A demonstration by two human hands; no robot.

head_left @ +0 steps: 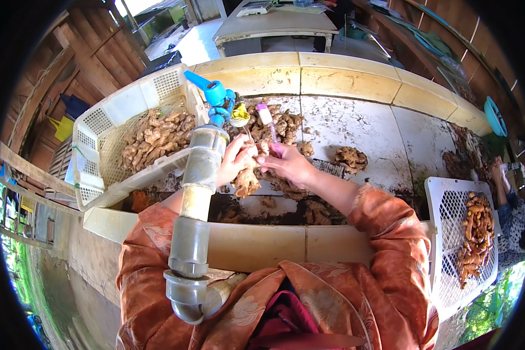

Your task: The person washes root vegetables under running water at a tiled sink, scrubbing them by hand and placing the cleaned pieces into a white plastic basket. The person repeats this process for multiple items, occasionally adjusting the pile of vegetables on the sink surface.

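Observation:
Over the tiled basin, my left hand [233, 158] is closed around a knobbly piece of ginger root [247, 182] that hangs down below the fingers. My right hand [290, 166] meets it from the other side, its thumb against the root. Out of the right hand's grip rises a slim tool [264, 114] with a wide pink-and-white end and a thin purple stem; its lower end is hidden. Behind both hands lies a heap of ginger [286, 125]. A single ginger piece [350, 159] rests to the right on the dirt-specked white tiles.
A grey upright pipe [196, 204] with a blue-handled tap [214, 93] stands close before my left forearm. White crates hold ginger at left [90, 175] and right [443, 233]. The raised basin rim [350, 76] runs behind. At far right another person's arm [500, 178] shows.

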